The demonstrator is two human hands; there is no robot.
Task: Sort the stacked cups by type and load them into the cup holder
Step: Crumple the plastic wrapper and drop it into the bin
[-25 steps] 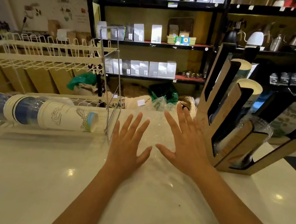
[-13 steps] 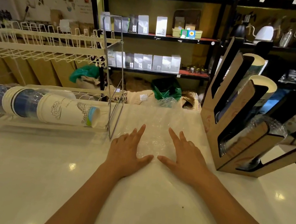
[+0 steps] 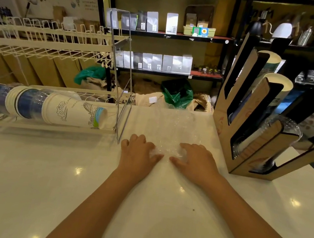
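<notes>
Nearest the camera, two bare forearms run up from the bottom edge over a glossy white countertop (image 3: 19,190), their elbows cut off by the frame. The left hand (image 3: 138,152) and right hand (image 3: 196,161) lie side by side, palms down, thumbs pointing toward each other with a narrow gap between. Their fingers curl down into a crumpled clear plastic sleeve (image 3: 171,129) that lies flat on the counter and stretches away from them; whether the fingertips actually pinch the film or only press on it cannot be told, since the curled fingers hide the contact and the plastic is nearly invisible against the white surface.

To the left, a horizontal stack of white paper cups with line drawings and blue bands (image 3: 51,110) lies on its side in the lower tier of a white wire rack (image 3: 47,41); its far left end runs out of view.

To the right stands a slanted brown wooden cup holder with black slots (image 3: 252,153). The lowest loaded slot holds clear plastic cups (image 3: 280,133), and the upper slots hold paper cups (image 3: 279,84) of which little beyond the rims shows. The holder's right side is cut off.

Beyond the counter, green bags (image 3: 178,93) and black shelves of pale pouches (image 3: 156,61) appear, labels unreadable.
</notes>
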